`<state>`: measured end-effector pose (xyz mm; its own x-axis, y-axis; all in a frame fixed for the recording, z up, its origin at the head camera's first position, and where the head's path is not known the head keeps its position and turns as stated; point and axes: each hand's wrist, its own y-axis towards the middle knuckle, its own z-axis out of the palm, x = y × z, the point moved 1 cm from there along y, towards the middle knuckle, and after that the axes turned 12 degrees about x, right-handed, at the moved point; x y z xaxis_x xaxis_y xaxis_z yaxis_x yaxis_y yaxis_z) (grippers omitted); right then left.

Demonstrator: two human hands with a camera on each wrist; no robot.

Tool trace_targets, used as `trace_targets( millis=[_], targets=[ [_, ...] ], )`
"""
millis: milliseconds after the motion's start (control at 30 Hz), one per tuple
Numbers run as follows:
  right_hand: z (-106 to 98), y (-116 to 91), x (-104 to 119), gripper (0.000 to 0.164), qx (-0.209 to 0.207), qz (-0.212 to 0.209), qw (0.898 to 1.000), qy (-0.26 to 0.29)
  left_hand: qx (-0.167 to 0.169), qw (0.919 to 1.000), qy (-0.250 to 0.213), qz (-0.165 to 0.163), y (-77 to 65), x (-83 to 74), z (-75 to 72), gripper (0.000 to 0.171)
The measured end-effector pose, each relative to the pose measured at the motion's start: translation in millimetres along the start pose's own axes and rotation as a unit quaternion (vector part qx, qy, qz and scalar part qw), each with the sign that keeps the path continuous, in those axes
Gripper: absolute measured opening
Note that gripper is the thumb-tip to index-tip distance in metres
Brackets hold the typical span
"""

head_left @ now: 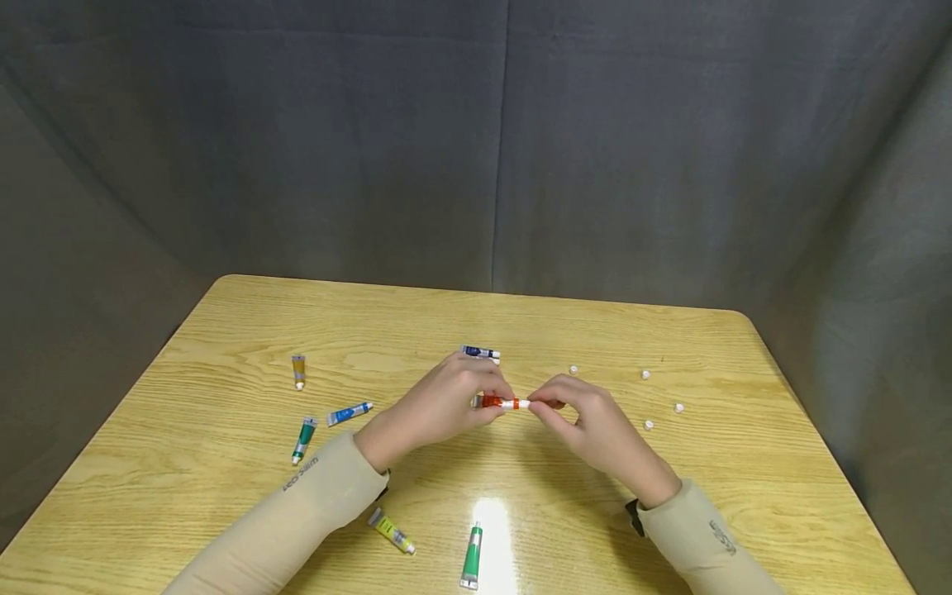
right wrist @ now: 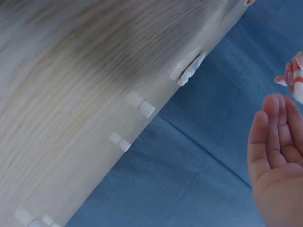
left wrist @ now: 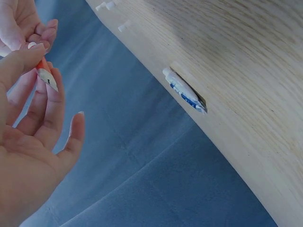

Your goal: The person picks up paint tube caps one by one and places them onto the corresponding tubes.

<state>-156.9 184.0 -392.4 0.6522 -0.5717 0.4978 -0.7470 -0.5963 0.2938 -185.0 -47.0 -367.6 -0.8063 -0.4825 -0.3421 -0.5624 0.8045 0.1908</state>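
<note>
An orange-red paint tube lies level above the table, its white tip pointing right. My left hand pinches its body between thumb and fingers. At the other end my right hand pinches the white cap with thumb and forefinger; I cannot tell whether the cap is screwed on or loose. In the left wrist view the crimped end of the tube sticks out below the left thumb. The right wrist view shows the right palm with part of the orange band beyond it.
Several white caps lie scattered on the table right of the hands. A dark blue tube lies behind the left hand. To the left are ochre, blue and dark green tubes; yellow and green ones lie nearer.
</note>
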Motion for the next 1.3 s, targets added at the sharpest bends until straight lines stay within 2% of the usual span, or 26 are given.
trace_targets(
  millis=[100,267,467,600,1033,1300],
  targets=[
    [-1.5,-0.9,0.2,0.011,-0.009,0.001,1.000,-0.007,-0.001,1.0000,0.001,-0.004,-0.7,2.6,0.8,0.013],
    [-2.5,-1.5,1.4,0.018,-0.018,-0.021,1.000,-0.010,0.000,1.0000,-0.006,-0.004,-1.3,3.0,-0.2,0.014],
    [1.0,0.3,2.6,0.019,-0.030,-0.062,0.998,-0.010,0.008,0.9997,-0.024,0.001,0.0,1.4,0.6,0.013],
    [2.2,1.0,3.3,0.018,-0.030,-0.072,0.997,-0.003,0.007,0.9995,-0.029,0.005,0.7,-0.9,0.6,0.013],
    [0.6,0.6,4.2,0.007,-0.001,-0.033,0.999,-0.007,-0.011,0.9998,-0.005,0.018,2.1,-2.0,0.9,0.011],
    [0.7,0.2,3.8,0.014,-0.016,-0.034,0.999,-0.013,-0.010,0.9999,-0.006,0.007,0.9,-0.4,-0.1,0.013]
  ],
)
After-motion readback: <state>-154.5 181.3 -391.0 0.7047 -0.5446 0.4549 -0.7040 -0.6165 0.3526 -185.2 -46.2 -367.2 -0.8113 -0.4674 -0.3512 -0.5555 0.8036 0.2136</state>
